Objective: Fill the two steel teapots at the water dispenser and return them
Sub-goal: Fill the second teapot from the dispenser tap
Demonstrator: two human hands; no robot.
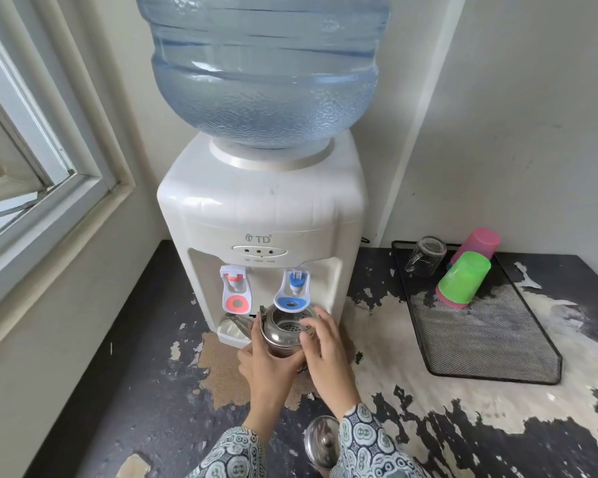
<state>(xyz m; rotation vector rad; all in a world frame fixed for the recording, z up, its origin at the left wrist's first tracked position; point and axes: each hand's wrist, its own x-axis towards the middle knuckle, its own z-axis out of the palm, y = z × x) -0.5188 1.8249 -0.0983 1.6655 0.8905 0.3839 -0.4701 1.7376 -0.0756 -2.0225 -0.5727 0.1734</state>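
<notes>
2 hands round steel teapot

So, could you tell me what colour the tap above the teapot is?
Blue tap, clearest in the head view.

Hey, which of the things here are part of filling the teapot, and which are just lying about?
Part of the job:
steel teapot, gripped by the left hand
right hand, at its rim
blue tap
water dispenser
teapot lid

Just lying about:
mesh tray
glass mug
green cup
pink cup
red tap
</notes>
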